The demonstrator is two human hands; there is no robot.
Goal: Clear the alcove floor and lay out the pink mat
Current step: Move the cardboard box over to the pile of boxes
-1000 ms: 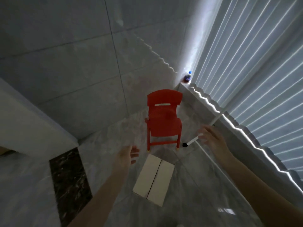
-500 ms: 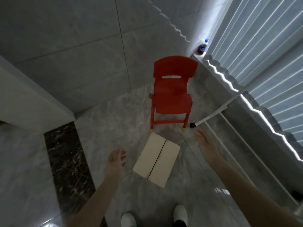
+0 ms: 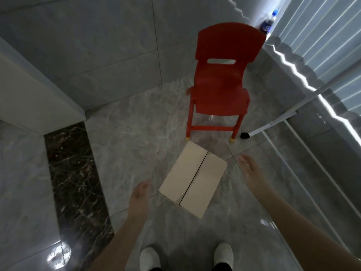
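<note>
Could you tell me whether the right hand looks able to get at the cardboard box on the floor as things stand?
Probably yes: the right hand hovers open just beside the cardboard box, with nothing between them.

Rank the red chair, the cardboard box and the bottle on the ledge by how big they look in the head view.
1. Red chair, clearly largest.
2. Cardboard box, closed, flat on the floor.
3. Bottle, smallest, though it stands farthest away and the chair's back hides part of it, so its true size is unsure.

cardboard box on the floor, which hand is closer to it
Left, narrowly. The left hand hovers just off the cardboard box near its left corner; the right hand hovers off its right corner.
</note>
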